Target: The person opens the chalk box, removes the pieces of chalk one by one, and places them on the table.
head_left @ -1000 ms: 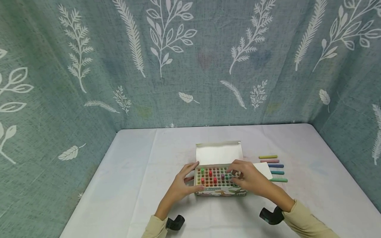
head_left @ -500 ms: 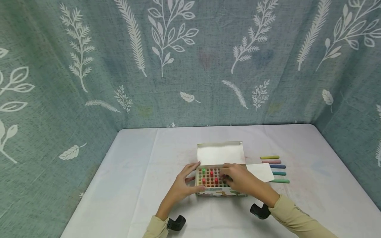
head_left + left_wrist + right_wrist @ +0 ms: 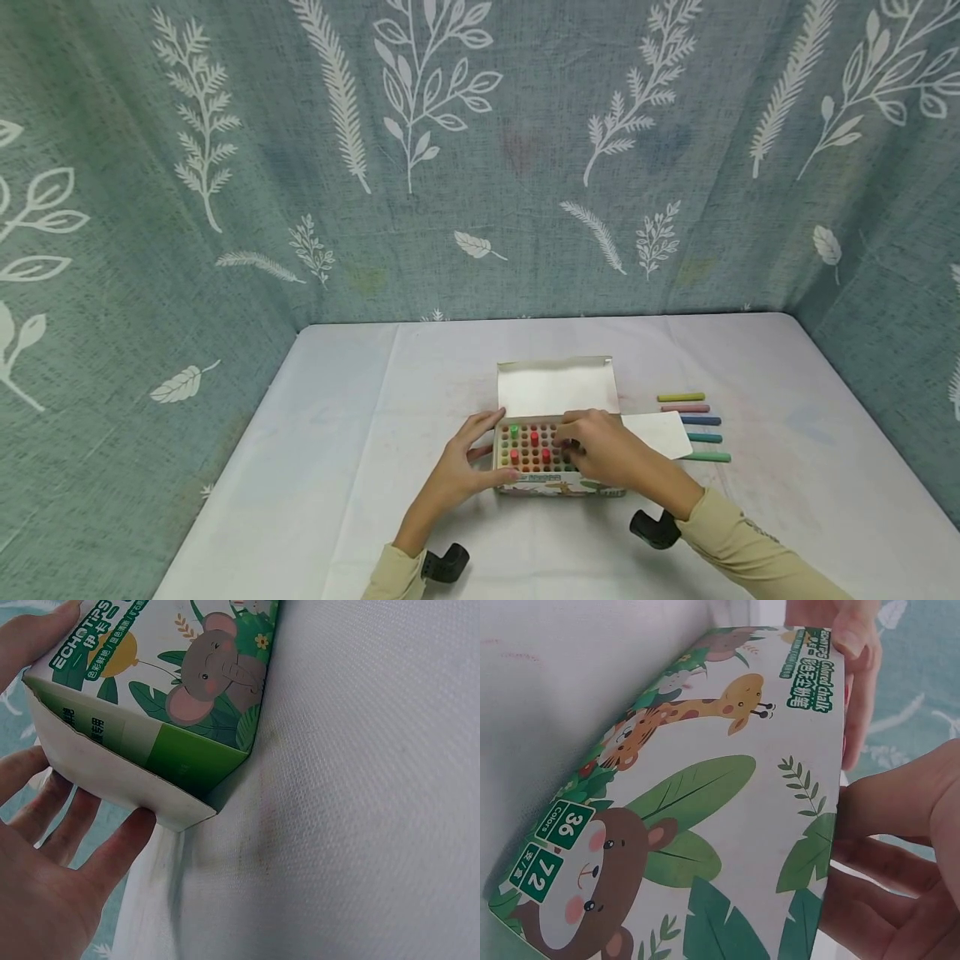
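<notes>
A chalk box (image 3: 558, 484) stands on the table, printed with animals and the words "Colored chalk". Its holed tray (image 3: 525, 464) faces up, and a green chalk (image 3: 514, 432) and several red chalks (image 3: 535, 438) stick out. My left hand (image 3: 468, 467) grips the box's left end, thumb at the front and index finger at the back corner; in the left wrist view other fingers touch a side flap (image 3: 112, 769). Over the tray's right half, my right hand (image 3: 603, 446) has its fingertips bunched where a purple chalk stood; the hand hides that chalk.
The box's white lid (image 3: 557, 388) is raised at the back. A white side flap (image 3: 657, 433) sticks out to the right, overlapping some loose chalks. Yellow (image 3: 681, 397), pink (image 3: 686, 408), blue (image 3: 701, 421), teal (image 3: 707, 437) and green (image 3: 709, 457) chalks lie in a column there.
My right hand has moved left across the tray, and its spread fingers have come together over the purple chalk. The left hand has kept its grip on the box.
</notes>
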Motion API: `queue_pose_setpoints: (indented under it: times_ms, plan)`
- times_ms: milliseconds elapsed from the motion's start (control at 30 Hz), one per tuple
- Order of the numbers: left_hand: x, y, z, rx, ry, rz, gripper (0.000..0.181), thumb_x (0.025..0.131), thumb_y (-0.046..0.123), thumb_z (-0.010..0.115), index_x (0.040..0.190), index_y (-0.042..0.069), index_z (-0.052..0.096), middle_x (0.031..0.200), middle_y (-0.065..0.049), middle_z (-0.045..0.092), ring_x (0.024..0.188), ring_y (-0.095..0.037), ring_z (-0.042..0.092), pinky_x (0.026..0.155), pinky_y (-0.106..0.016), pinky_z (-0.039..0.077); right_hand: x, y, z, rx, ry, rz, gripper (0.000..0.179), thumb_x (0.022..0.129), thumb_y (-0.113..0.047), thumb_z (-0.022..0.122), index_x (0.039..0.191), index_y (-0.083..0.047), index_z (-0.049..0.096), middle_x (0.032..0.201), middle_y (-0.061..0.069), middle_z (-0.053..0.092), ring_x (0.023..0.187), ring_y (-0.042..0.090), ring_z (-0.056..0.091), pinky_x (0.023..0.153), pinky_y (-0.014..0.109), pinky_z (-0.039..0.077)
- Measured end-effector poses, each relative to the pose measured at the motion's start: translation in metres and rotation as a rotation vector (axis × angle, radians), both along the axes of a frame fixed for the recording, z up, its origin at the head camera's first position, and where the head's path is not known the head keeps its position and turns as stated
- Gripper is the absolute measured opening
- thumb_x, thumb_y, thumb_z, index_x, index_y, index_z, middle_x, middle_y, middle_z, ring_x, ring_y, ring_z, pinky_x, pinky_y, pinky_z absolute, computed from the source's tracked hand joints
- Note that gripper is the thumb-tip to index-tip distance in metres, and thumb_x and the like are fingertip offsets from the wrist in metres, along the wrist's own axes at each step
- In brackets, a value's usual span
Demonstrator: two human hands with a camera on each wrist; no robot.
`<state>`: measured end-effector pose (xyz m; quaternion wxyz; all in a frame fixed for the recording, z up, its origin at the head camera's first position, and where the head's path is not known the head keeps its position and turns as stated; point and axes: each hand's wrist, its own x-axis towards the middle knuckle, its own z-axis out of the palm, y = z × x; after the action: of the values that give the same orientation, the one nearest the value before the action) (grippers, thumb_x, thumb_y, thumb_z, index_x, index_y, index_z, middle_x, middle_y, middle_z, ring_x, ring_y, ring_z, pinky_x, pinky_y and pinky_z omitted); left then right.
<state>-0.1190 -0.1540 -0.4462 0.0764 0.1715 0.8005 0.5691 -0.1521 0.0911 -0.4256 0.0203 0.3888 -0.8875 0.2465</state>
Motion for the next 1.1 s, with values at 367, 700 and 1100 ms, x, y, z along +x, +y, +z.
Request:
queue_pose_setpoints:
  times_ms: [367,700,1100]
  plan:
    - [-0.001,0.0,-0.001,-0.001,-0.003,0.004,0.083,0.077,0.016,0.08,0.147,0.011,0.036,0.146,-0.011,0.032,0.134,-0.029,0.032,0.105,-0.046,0.039,-0.004,0.009,0.01,-0.145,-0.051,0.057,0.014,0.081,0.007,0.066,0.087,-0.004,0.073,0.085,0.002,0.063,0.074,0.007,0.059,0.06,0.022,0.054]
    - [-0.001,0.0,-0.001,-0.001,0.004,0.0,0.083,0.077,0.016,0.08,0.147,0.011,0.036,0.146,-0.012,0.032,0.133,-0.029,0.033,0.105,-0.045,0.04,-0.004,0.012,0.019,-0.17,-0.01,0.08,0.013,0.081,0.006,0.068,0.086,-0.006,0.073,0.086,0.0,0.063,0.075,0.009,0.06,0.06,0.022,0.054]
    - [0.0,0.0,-0.001,-0.003,0.007,0.003,0.082,0.077,0.015,0.08,0.147,0.011,0.036,0.146,-0.012,0.032,0.134,-0.029,0.033,0.105,-0.048,0.039,0.0,0.028,0.036,-0.217,0.1,0.071,0.019,0.08,0.008,0.067,0.087,-0.008,0.073,0.089,0.001,0.063,0.072,0.01,0.06,0.053,0.021,0.052]
